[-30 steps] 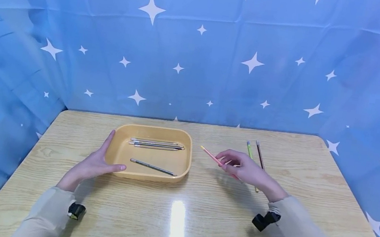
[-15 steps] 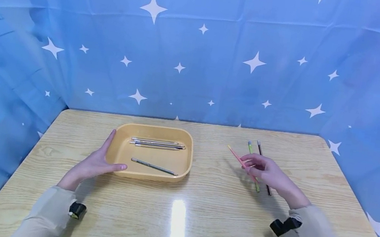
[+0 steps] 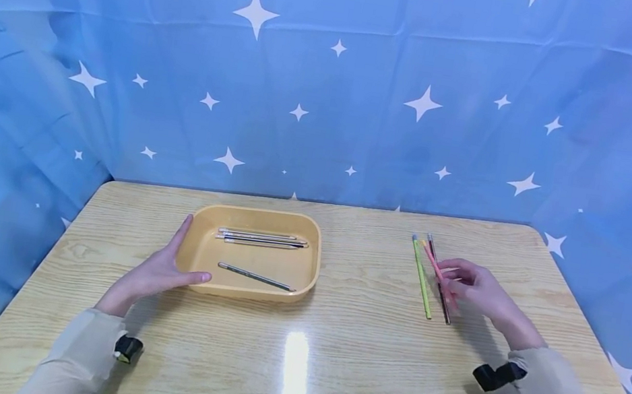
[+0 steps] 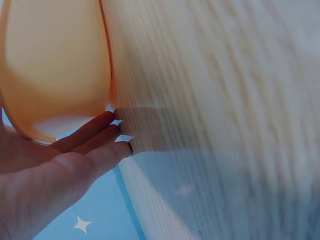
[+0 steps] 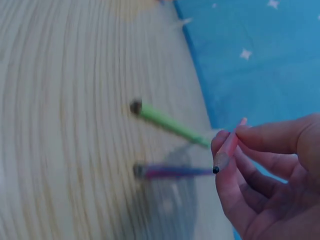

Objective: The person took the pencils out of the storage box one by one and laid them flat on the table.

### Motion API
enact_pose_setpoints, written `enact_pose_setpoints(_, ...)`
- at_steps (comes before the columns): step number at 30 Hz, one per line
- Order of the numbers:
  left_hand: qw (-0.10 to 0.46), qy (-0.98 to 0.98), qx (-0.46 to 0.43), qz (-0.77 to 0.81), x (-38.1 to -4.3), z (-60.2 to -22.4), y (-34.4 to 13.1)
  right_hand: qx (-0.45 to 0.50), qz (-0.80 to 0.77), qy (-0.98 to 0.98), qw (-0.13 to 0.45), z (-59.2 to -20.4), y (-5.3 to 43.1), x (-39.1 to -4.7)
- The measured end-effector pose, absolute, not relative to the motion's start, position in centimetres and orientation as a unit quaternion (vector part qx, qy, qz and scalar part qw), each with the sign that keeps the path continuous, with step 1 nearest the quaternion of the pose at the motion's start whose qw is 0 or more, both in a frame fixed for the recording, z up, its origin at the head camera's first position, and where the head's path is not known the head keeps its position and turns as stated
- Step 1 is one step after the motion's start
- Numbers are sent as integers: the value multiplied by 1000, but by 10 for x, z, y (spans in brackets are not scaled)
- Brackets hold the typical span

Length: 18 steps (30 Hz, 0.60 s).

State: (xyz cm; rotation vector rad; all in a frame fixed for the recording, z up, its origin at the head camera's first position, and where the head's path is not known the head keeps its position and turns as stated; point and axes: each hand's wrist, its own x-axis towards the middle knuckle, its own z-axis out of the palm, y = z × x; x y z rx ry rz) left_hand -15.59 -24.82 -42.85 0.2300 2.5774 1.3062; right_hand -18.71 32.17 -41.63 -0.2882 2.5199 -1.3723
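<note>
My right hand (image 3: 476, 290) pinches a pink pencil (image 3: 435, 264) between thumb and fingers, above the table. In the right wrist view the pencil's dark point (image 5: 216, 169) faces the camera. A green pencil (image 3: 422, 277) lies to its left, and a dark pencil (image 3: 444, 300) lies partly behind the held one. My left hand (image 3: 157, 273) rests at the left end of a yellow-orange tray (image 3: 311, 278), fingers spread along its side and thumb at the front rim. In the left wrist view those fingers lie fairly straight against the tray's outside.
Several pencils (image 3: 260, 240) lie side by side inside the tray towards the back. A single dark green pencil (image 3: 256, 277) lies nearer its front wall. Under everything is a wooden table (image 3: 364, 367), with a blue star-patterned cloth (image 3: 332, 90) behind and at the sides.
My right hand has moved to the right with the pink pencil, from near the tray to over the dark pencil. The pencil has turned steeper. My left hand and the tray stay put.
</note>
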Motion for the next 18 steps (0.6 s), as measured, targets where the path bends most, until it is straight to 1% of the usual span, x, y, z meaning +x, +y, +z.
enact_pose_setpoints(5,120,883,78,447,-156,-429,-248,-87,-434,890,107,-423,330,-193)
enact_pose_setpoints(12,119,882,81,449,-156,-430,-248,-77,-427,895,105,-430,336,-199)
enact_pose_setpoints(18,118,885,81,442,-156,-429,-249,-85,-410,904,91,-434,336,-204)
